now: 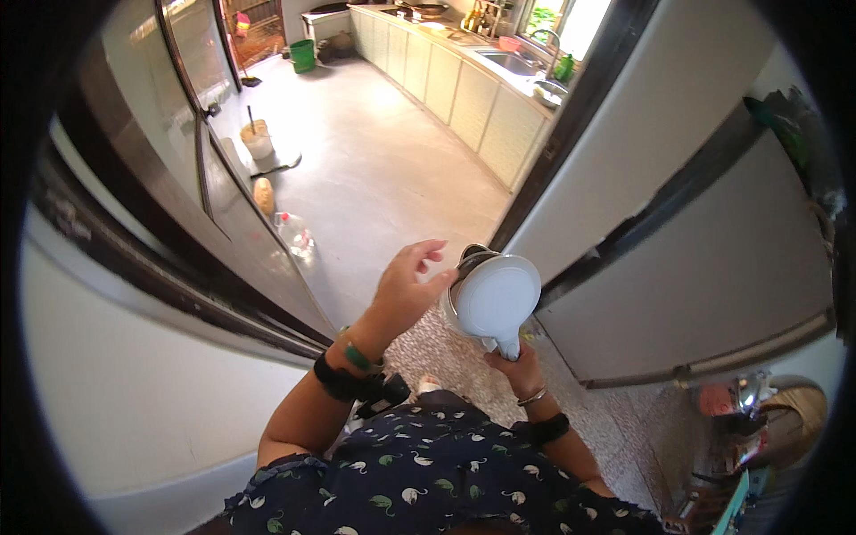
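A white electric kettle (497, 296) is in front of me at the doorway, its round lid tilted up and a metal rim and dark gap showing at its far left side. My right hand (520, 370) is closed around its handle, below the lid. My left hand (412, 283) is beside the kettle's left side with the fingers apart and slightly bent. Its thumb points at the rim; whether it touches is hard to tell. The kettle's inside is mostly hidden by the lid.
Dark door frames stand on both sides. Beyond the doorway, a plastic bottle (294, 234), a white bucket (257, 140) and a green bucket (303, 56) stand on the floor. A counter with a sink (510, 62) runs along the right. A bag (794, 419) lies at the lower right.
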Demonstrator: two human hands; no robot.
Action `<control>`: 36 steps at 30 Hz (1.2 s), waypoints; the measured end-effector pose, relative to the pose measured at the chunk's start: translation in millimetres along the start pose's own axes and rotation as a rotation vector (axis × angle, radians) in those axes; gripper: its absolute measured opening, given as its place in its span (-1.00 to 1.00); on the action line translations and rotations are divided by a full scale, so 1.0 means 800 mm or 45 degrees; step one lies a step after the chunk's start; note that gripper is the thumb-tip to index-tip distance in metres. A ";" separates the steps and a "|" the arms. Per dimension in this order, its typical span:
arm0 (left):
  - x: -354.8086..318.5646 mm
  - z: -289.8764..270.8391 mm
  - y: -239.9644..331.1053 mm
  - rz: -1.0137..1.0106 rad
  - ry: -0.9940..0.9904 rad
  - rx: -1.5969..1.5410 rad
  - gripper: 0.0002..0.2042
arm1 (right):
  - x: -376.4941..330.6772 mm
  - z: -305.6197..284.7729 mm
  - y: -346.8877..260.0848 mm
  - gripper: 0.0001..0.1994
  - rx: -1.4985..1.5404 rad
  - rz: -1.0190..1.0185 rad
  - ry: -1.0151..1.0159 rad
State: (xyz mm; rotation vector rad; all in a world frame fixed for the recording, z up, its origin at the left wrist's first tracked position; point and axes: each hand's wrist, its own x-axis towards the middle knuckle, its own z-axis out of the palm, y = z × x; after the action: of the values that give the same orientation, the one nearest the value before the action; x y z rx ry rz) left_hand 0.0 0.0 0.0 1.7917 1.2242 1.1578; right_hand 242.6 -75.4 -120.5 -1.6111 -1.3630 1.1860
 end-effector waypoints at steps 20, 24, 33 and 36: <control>0.272 -0.042 -0.227 -0.701 0.148 -0.822 -0.59 | 0.436 0.202 -0.186 -0.72 0.382 -0.424 -0.661; 0.351 -0.083 -0.242 -0.937 0.359 -0.903 -0.70 | 0.520 0.246 -0.194 -0.50 0.509 -0.457 -0.713; 0.543 -0.143 -0.395 -0.903 0.460 -0.869 -0.75 | 0.758 0.284 -0.241 -0.42 0.225 -0.837 -0.614; 0.625 -0.162 -0.455 -0.977 0.325 -0.886 -0.77 | 0.869 0.272 -0.227 -0.40 -0.158 -1.276 -0.516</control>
State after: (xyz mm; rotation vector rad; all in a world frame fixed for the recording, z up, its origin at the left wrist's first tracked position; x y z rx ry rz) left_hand -163.0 598.5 -120.9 0.5853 1.2610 1.1463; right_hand -6.2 631.8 -163.3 -0.5458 -2.1499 0.7986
